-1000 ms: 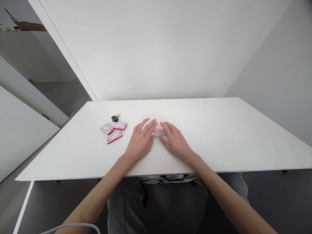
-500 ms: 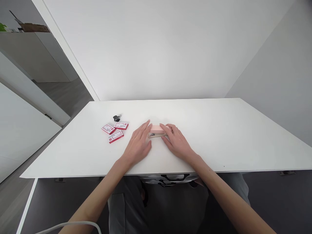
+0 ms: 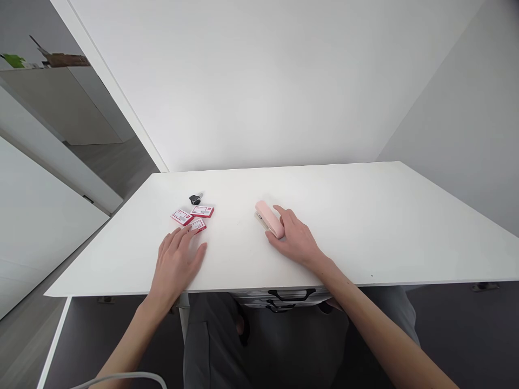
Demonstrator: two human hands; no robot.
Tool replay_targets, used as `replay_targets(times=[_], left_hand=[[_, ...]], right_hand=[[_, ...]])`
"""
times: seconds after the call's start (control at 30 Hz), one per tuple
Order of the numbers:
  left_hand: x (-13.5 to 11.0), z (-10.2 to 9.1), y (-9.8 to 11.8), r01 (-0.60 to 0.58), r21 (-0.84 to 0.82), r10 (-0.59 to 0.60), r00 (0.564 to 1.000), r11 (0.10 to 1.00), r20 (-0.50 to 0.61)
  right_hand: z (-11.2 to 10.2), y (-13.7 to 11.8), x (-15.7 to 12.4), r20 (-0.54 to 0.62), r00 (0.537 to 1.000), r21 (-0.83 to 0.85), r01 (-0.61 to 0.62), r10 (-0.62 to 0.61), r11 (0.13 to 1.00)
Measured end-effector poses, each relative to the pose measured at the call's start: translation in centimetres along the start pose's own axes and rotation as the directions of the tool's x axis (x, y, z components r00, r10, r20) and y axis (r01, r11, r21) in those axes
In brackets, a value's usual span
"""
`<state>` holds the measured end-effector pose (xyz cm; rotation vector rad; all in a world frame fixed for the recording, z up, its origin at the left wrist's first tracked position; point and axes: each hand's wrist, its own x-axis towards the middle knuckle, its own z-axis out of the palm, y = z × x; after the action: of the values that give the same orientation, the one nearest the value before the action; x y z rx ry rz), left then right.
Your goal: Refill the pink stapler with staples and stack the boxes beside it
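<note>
A pink stapler (image 3: pixel 267 215) lies at a slant on the white table (image 3: pixel 344 216), its long side turned toward me. My right hand (image 3: pixel 295 237) grips its near end, thumb on one side and fingers on the other. Fingers spread, my left hand (image 3: pixel 173 263) rests by the nearest small red-and-white box (image 3: pixel 199 223); its fingertips cover part of that box. Two more boxes of the same kind, a left one (image 3: pixel 182 217) and a right one (image 3: pixel 202 211), lie just behind. I cannot read their print.
A small black staple remover (image 3: pixel 195 199) sits behind the boxes. A white wall (image 3: pixel 259 86) rises at the table's far edge. Drawers with black handles (image 3: pixel 291 295) show below the front edge, and a pale cable (image 3: pixel 121 375) crosses my left forearm.
My left hand has left the stapler and moved left to the boxes. In my right hand the stapler has turned from lying sideways to a slant.
</note>
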<state>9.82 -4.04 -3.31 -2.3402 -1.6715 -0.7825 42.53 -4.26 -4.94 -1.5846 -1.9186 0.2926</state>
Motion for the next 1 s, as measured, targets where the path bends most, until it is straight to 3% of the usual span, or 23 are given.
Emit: replay_targets(times=[0.23,0.4,0.53,0.93,1.0], left_hand=[[0.2,1.2,2.9,-0.138,-0.147,0.148,0.987,0.98,0.061],[0.9,1.8,6.3,-0.206,-0.295,0.256,0.956,0.933,0.145],[1.5,2.2,7.9,-0.258,-0.354,0.342,0.919,0.899,0.197],[3.1,2.0,7.1,-0.27,-0.407,0.404,0.868,0.872,0.289],[3.8,2.5,6.6,-0.283,-0.38,0.388,0.891,0.881,0.236]], right_hand=[[-0.7,-0.3,0.0,0.079,0.997,0.071,0.017,-0.022,0.997],[-1.0,-0.4,0.0,0.109,0.993,0.123,0.026,-0.04,0.992],[-1.1,-0.4,0.1,0.116,0.993,0.147,0.013,-0.03,0.989],[-0.9,-0.2,0.5,0.143,0.989,0.185,-0.067,0.04,0.98],[-0.9,-0.2,0.5,0.144,0.989,0.182,-0.07,0.044,0.981]])
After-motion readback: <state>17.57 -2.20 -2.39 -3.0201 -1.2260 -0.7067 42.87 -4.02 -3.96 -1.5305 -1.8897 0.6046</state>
